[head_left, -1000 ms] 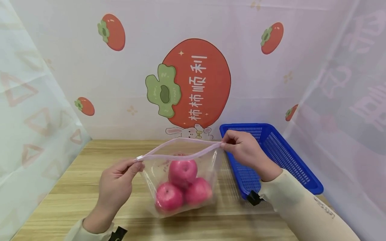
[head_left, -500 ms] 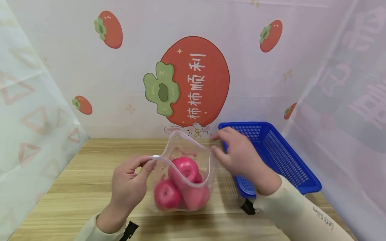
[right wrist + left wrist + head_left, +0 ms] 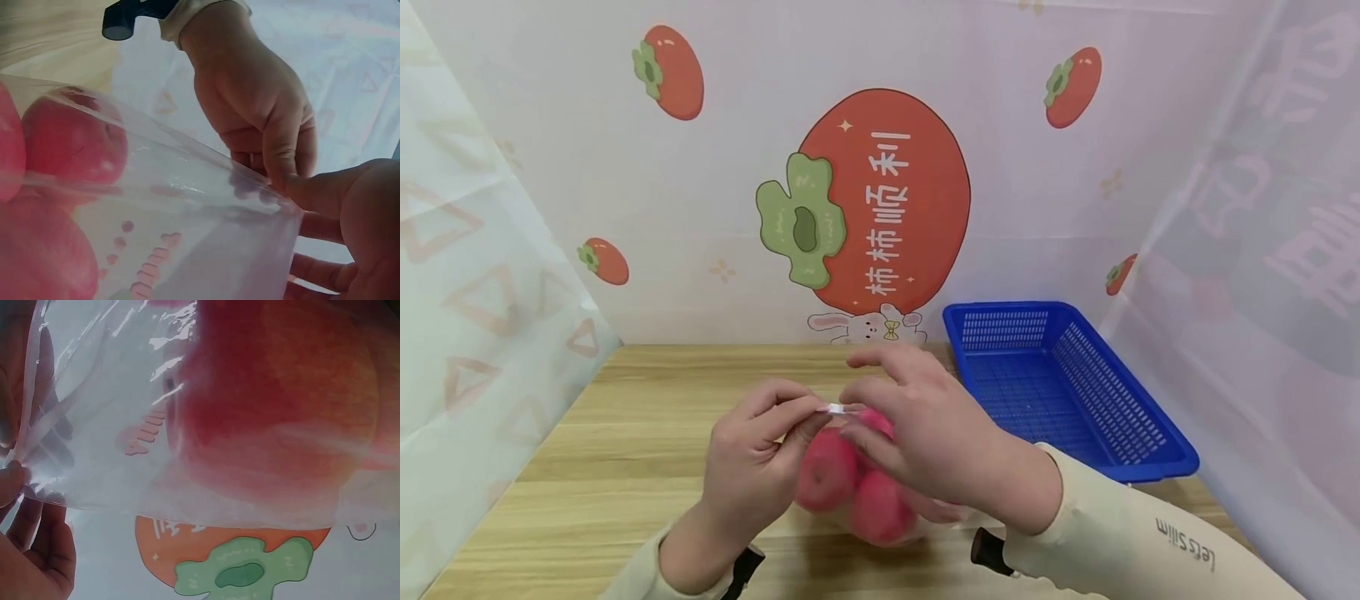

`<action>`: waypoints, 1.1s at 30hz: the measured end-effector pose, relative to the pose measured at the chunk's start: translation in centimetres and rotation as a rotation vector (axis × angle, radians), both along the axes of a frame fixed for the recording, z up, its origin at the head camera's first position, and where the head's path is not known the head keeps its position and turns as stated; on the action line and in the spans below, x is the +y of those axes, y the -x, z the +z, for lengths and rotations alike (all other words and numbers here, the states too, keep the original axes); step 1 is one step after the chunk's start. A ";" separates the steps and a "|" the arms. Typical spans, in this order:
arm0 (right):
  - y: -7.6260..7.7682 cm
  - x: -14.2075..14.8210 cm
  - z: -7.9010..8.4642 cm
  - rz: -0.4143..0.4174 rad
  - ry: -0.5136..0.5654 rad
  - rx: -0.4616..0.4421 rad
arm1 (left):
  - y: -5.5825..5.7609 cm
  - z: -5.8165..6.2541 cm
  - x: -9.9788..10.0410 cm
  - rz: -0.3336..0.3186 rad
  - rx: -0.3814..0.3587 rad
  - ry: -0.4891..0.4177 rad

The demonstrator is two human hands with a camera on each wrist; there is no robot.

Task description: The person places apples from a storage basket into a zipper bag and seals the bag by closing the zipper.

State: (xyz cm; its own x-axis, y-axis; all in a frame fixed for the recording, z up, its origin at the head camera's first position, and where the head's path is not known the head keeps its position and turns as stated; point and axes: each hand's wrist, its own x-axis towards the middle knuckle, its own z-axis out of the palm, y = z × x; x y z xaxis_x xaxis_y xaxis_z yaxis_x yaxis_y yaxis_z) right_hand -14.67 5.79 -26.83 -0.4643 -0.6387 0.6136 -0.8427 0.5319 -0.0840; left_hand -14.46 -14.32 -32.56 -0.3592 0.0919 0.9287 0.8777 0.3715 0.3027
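Note:
A clear zip-lock bag (image 3: 206, 206) with a pink zip holds red apples (image 3: 827, 475); three showed a second ago, and the right hand now covers part of them. My left hand (image 3: 752, 458) pinches the bag's top corner beside the white zip slider (image 3: 836, 408). Across from it, my right hand (image 3: 936, 433) has its fingers spread, thumb and forefinger tips close to the slider with a gap between them. In the right wrist view the two thumbs meet at that corner. Seen from the left wrist, one apple (image 3: 281, 406) fills much of the picture through the plastic.
A blue plastic basket (image 3: 1022, 392) with slotted sides stands at the right rear of the wooden table (image 3: 587, 483). Behind it hangs a pale cloth wall (image 3: 1000, 208) printed with persimmons, and more cloth closes off both sides.
My right hand has let go of the bag's right corner and come left to the slider. The left hand has moved right with its corner, and the bag's mouth has swung round out of sight.

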 end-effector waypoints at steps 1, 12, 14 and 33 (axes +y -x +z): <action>0.1 -0.1 0.0 0.016 0.012 0.015 | 0.0 0.1 0.2 -0.003 0.019 0.006; 0.1 0.1 -0.1 0.116 0.074 0.014 | -0.8 0.7 0.5 0.005 0.024 0.083; 0.2 0.2 0.1 0.141 0.074 0.019 | -0.9 0.8 0.5 0.010 0.022 0.088; 2.8 3.8 -2.4 -0.022 -0.079 -0.134 | 0.1 -0.4 -3.8 0.178 -0.198 0.017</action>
State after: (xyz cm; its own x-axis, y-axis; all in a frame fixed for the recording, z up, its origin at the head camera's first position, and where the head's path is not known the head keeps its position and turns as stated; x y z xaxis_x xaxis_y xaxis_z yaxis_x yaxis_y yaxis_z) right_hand -17.49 9.60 -29.25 -0.5531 -0.6713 0.4935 -0.8148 0.5595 -0.1521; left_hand -14.55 -18.16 -32.94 -0.5454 0.0260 0.8378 0.7227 0.5210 0.4542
